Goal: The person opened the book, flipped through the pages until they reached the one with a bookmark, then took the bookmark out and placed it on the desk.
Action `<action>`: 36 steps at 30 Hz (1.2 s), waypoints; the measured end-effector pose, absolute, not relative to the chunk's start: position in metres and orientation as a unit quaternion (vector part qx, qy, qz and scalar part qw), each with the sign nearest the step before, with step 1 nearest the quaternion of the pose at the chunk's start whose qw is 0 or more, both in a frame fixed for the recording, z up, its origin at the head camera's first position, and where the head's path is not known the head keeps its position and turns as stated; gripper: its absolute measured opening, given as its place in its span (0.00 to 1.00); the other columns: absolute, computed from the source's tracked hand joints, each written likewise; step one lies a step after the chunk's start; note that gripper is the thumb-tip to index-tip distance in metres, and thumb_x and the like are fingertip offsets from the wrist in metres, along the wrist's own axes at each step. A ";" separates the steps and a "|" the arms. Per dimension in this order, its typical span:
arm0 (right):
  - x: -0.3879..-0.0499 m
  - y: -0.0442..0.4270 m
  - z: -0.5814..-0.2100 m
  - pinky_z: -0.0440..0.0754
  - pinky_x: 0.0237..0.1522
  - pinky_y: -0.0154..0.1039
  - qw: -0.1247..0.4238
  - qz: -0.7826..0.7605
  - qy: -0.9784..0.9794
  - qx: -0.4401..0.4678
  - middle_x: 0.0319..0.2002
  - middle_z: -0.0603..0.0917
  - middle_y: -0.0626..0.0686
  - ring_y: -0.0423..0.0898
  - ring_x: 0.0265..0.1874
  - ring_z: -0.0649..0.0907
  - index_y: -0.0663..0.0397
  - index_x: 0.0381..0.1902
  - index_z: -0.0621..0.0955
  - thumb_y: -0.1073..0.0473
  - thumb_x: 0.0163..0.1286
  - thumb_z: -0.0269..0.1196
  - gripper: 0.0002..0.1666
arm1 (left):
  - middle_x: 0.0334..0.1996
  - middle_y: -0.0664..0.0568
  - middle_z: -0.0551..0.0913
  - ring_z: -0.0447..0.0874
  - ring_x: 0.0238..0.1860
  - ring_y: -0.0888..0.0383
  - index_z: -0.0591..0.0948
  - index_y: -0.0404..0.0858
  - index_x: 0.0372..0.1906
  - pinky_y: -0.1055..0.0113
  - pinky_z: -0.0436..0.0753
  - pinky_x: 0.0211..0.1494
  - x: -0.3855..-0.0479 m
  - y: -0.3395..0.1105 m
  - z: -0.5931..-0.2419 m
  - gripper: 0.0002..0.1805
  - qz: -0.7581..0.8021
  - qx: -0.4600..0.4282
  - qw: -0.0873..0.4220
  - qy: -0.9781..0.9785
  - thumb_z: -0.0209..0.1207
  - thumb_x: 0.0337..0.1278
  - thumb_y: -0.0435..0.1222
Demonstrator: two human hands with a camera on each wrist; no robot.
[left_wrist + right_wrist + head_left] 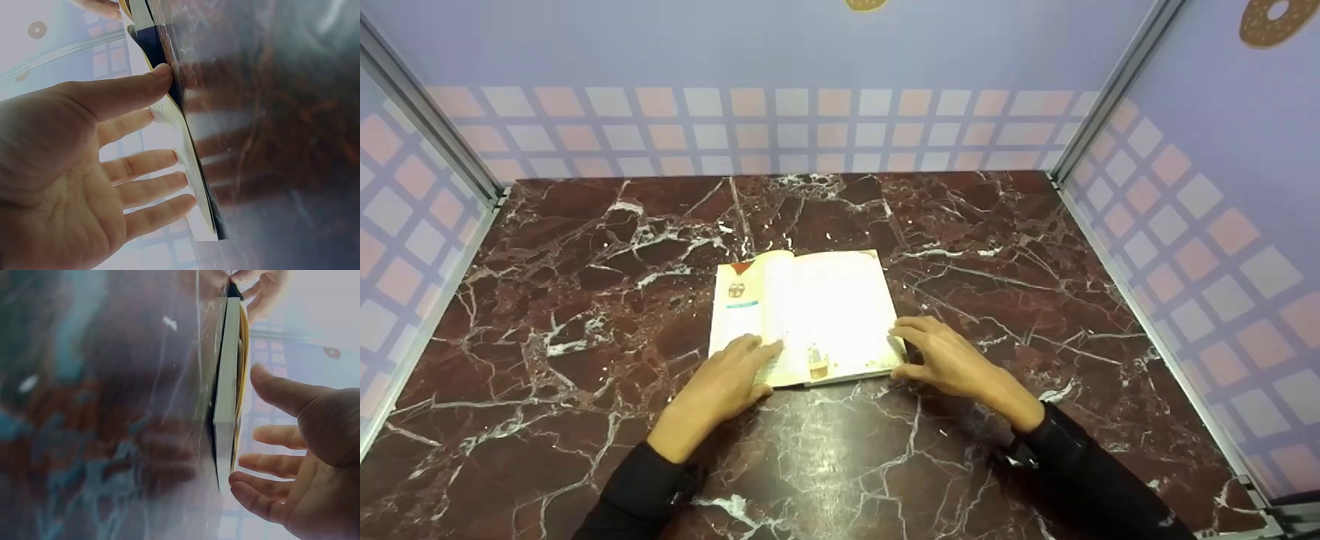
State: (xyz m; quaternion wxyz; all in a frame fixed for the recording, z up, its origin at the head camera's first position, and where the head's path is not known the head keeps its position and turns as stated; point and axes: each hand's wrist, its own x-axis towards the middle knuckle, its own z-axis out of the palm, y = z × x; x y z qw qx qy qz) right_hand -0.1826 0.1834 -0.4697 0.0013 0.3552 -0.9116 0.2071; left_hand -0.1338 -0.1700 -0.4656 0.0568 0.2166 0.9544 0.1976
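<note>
Nearest, black sleeves [637, 487], and there was the left hand [727, 379], fingers straight and spread, tips on the left page [741, 321], thumb at the near edge! Across from it, the right hand [949, 356] was loose and unclenched, right at the right edge; contact, hard to tell. The book [847, 300] lay spread mid-table [585, 420], and beyond rose a checked wall [780, 52].

The open book [847, 300] had paper pages that looked smooth; its page block [226, 377] looked pale and matt. Beneath the book, the bench [585, 375] had a smooth, glossy, marble-like surface with a bright sheen on the book's near side. Beyond the book, the printed panel [735, 45] looked smooth, and the grey rail [1116, 86] to the book's far right looked like metal. Nearer than the book, the black sleeves [637, 487] looked like cloth.
</note>
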 end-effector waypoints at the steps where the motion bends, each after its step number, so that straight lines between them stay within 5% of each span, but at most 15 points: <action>1: -0.183 0.184 -0.470 0.75 0.68 0.58 -0.004 0.208 -0.912 0.353 0.65 0.78 0.65 0.62 0.64 0.78 0.64 0.63 0.80 0.48 0.59 0.78 0.40 | 0.64 0.30 0.74 0.73 0.65 0.34 0.73 0.34 0.72 0.39 0.74 0.70 -0.134 -0.170 -0.466 0.36 0.196 0.217 0.057 0.955 0.71 0.59 0.34; 13: -0.181 0.183 -0.475 0.79 0.63 0.62 -0.019 0.202 -0.918 0.340 0.67 0.75 0.68 0.67 0.61 0.79 0.60 0.65 0.78 0.52 0.57 0.79 0.41 | 0.65 0.30 0.73 0.73 0.65 0.33 0.73 0.34 0.72 0.38 0.73 0.69 -0.136 -0.170 -0.465 0.36 0.194 0.212 0.066 0.955 0.71 0.59 0.34; 36: -0.187 0.187 -0.468 0.74 0.69 0.60 -0.050 0.219 -0.898 0.378 0.64 0.79 0.68 0.66 0.66 0.77 0.59 0.56 0.85 0.56 0.72 0.68 0.18 | 0.63 0.31 0.75 0.74 0.64 0.34 0.75 0.35 0.71 0.39 0.76 0.67 -0.135 -0.170 -0.466 0.35 0.193 0.212 0.050 0.957 0.72 0.58 0.34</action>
